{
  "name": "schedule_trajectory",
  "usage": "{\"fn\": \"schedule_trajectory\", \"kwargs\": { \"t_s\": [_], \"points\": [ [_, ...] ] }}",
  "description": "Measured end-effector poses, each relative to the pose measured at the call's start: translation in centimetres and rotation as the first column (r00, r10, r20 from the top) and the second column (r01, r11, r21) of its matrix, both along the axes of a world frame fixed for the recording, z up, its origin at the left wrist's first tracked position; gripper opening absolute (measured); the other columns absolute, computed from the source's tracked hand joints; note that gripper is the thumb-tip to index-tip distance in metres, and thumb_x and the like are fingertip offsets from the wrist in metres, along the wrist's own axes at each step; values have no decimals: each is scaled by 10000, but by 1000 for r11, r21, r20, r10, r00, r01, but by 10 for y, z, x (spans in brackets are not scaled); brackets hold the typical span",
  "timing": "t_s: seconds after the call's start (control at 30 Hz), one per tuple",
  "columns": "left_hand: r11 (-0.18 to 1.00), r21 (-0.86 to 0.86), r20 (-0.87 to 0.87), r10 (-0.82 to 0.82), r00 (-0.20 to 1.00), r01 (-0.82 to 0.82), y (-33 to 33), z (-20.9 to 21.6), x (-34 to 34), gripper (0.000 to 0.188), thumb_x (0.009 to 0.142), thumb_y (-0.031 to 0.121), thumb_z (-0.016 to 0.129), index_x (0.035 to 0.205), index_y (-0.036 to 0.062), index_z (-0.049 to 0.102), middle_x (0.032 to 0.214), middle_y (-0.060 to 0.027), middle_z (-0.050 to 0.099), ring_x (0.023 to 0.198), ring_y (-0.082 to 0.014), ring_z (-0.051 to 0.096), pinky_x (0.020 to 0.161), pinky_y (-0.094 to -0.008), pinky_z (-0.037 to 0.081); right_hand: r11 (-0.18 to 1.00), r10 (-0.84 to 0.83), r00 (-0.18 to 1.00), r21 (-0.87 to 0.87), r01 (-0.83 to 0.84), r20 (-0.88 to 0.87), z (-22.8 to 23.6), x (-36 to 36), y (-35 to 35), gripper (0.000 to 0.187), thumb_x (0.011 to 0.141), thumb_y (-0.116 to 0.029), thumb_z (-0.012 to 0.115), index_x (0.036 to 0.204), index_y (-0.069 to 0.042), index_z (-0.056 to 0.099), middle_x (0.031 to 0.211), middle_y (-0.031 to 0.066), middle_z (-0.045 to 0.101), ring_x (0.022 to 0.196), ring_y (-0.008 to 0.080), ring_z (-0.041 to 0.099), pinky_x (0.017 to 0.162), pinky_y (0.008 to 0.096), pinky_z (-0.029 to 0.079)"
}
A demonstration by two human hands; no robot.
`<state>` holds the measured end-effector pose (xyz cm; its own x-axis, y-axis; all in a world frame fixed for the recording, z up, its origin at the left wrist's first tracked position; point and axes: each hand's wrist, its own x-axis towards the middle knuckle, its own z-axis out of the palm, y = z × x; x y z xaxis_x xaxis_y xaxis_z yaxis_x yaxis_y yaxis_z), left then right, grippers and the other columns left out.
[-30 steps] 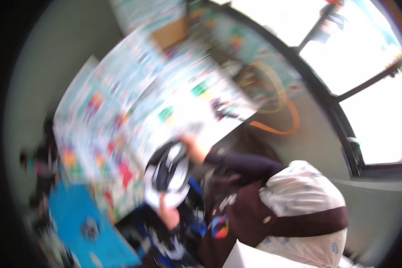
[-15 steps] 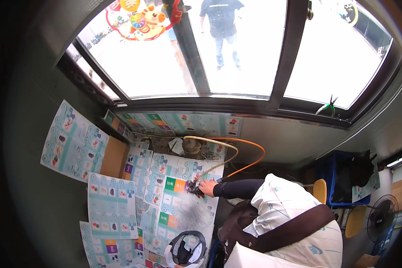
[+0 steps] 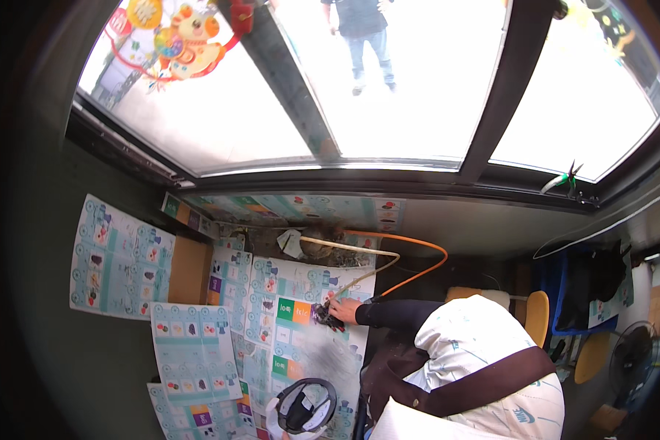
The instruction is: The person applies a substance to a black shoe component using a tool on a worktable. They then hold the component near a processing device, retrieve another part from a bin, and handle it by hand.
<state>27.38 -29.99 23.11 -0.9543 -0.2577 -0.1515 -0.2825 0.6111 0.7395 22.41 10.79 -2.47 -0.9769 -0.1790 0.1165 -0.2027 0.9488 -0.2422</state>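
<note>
My right hand (image 3: 347, 310), in a dark sleeve, reaches over the board-covered table and is closed on a clump of small dark pieces (image 3: 328, 315). A thin beige hose (image 3: 352, 250) runs down to the fingers, its end greenish. An orange hose (image 3: 434, 248) ends in a dark fitting behind the wrist; whether the hand grips either one I cannot tell. At the lower edge stands a white, helmet-like shell (image 3: 273, 419) with a dark rim and black straps inside. Beside it only a skin-coloured sliver of my left hand (image 3: 286, 436) shows, its fingers cut off.
Printed boards (image 3: 191, 345) cover the table and its left side. A grey smudge (image 3: 328, 356) marks the table sheet. Pliers with green handles (image 3: 565, 181) sit on the window frame. A blue crate (image 3: 557, 293), yellow stools (image 3: 537, 319) and a fan (image 3: 633, 359) stand at the right.
The whole view has shifted and tilted, so the window and boards sit differently. My right hand stays at the dark clump, its fingers drawn closer together.
</note>
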Motion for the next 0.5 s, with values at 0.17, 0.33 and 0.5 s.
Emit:
{"fn": "schedule_trajectory", "kwargs": {
  "t_s": [0.17, 0.33, 0.5],
  "points": [
    [961, -238, -70, 127, 989, -140, -23, 10, 28, 448, 1009, 240, 638, 1284, -114, 621, 1194, -303, 698, 1076, -423, 667, 943, -473, 499, 950, -146, 918, -205, 233, 368, 29, -19, -16, 275, 929, -202, 572, 1182, -99, 605, 1519, 376, 373, 916, 467, 710, 797, 605, 581],
    [915, -389, -256, 3, 967, -106, 5, -4, 21, 320, 982, 98, 564, 1264, -38, 632, 1159, -265, 657, 1076, -491, 602, 915, -494, 489, 913, -113, 908, -319, 255, 404, 85, -40, -4, 514, 765, -193, 710, 1269, -135, 626, 1267, 266, 538, 1036, 483, 641, 958, 498, 543],
    [934, -334, -171, 74, 983, -129, 47, -6, 0, 360, 968, 111, 557, 1303, -10, 609, 1283, -223, 622, 1142, -455, 608, 954, -481, 505, 568, 94, 684, -603, 560, 723, 161, -19, 10, 449, 799, -80, 668, 1246, -71, 627, 1128, 131, 556, 889, 246, 681, 743, 365, 592]
  ]
}}
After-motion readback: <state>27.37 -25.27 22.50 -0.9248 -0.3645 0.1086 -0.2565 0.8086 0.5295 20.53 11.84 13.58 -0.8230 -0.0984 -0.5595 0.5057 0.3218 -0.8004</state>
